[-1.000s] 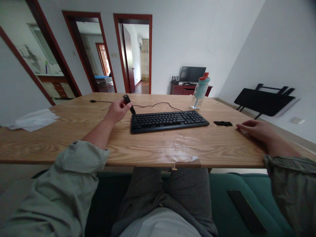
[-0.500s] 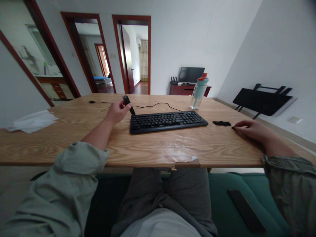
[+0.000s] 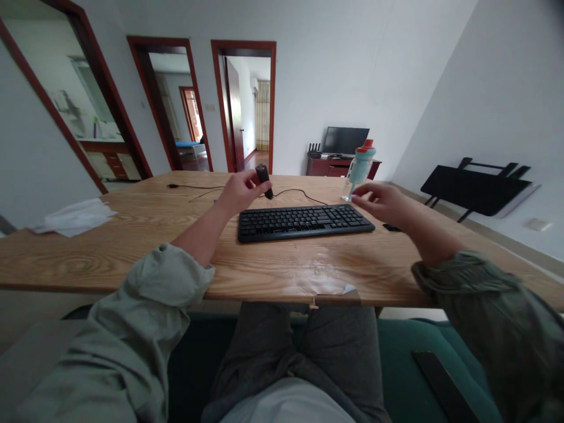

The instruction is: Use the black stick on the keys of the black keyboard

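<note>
My left hand [image 3: 240,191] is closed around a short black stick-like tool [image 3: 264,181], held tilted above the back left part of the black keyboard [image 3: 306,223]. Its exact kind is hard to tell. Along the keyboard's front row, some spots look like gaps without keycaps. My right hand [image 3: 379,201] hovers over the keyboard's back right corner, thumb and fingers pinched together; whatever they hold is too small to make out. Small black pieces [image 3: 391,227] lie on the table right of the keyboard, partly hidden by my right forearm.
A clear bottle with a teal and red top [image 3: 360,167] stands behind my right hand. The keyboard's cable [image 3: 293,190] trails across the wooden table [image 3: 264,267]. White tissue [image 3: 79,216] lies at the left. A long black strip [image 3: 443,385] rests on the green seat.
My right hand has left the small black pieces and moved left and up to the keyboard's right end. My left hand, still gripping the black tool, has shifted right. The view has tilted slightly.
</note>
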Motion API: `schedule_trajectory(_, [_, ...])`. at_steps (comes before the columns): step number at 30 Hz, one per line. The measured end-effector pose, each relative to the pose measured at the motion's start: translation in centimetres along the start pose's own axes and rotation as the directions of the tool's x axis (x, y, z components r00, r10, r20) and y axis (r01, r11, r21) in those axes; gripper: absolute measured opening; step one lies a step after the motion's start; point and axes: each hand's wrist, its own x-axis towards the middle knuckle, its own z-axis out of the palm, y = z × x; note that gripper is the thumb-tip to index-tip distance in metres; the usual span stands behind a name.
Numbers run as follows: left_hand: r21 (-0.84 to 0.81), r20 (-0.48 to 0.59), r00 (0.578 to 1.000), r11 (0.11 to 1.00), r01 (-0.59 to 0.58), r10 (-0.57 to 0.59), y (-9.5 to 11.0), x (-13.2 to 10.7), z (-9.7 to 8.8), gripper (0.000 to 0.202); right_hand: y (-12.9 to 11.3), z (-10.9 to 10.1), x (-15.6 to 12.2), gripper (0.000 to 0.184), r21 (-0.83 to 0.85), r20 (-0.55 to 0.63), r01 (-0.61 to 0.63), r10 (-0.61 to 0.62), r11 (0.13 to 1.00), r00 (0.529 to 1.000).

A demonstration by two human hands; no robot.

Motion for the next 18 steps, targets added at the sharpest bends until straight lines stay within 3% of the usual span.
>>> schedule_trajectory(2, [-0.028,0.112,0.99,0.996,-0.082,0.085,1.8,0.3,1.6,0.032,-4.9,3.2,1.8,0.04,0.043,0.064,0.205,-0.207,0.978,0.976])
schedule_trajectory(4, [-0.052,0.227,0.963,0.989,-0.137,0.145,3.3,0.3,3.0,0.029,-8.3,6.3,2.8,0.05,0.074,0.061,0.381,-0.386,0.921,0.92])
schedule_trajectory(7, [-0.047,0.322,0.934,0.988,-0.149,0.156,4.0,0.0,4.1,0.027,-9.7,9.1,3.2,0.041,0.091,0.028,0.471,-0.475,0.877,0.879])
schedule_trajectory(9, [-0.015,0.363,0.927,0.996,-0.092,0.092,2.8,-0.2,3.6,0.036,-8.3,9.5,3.1,0.035,0.065,0.012,0.412,-0.414,0.909,0.91])
schedule_trajectory(11, [0.095,0.396,0.917,0.995,0.018,-0.054,0.4,-0.1,2.2,0.052,-5.7,8.9,3.2,0.037,0.069,-0.052,0.235,-0.232,0.97,0.971])
schedule_trajectory(14, [0.408,0.302,0.897,0.894,0.185,-0.324,-3.9,0.0,-0.2,0.05,-1.6,7.6,3.5,0.046,0.215,-0.163,-0.013,0.049,0.976,0.985])
schedule_trajectory(16, [0.49,0.275,0.848,0.825,0.281,-0.452,-6.2,-0.1,-1.0,0.046,0.4,7.1,3.7,0.052,0.327,-0.201,-0.103,0.176,0.939,0.964])
schedule_trajectory(18, [0.531,0.327,0.763,0.776,0.34,-0.558,-7.4,-0.4,-1.0,0.046,1.4,6.9,3.8,0.055,0.396,-0.223,-0.145,0.248,0.907,0.943])
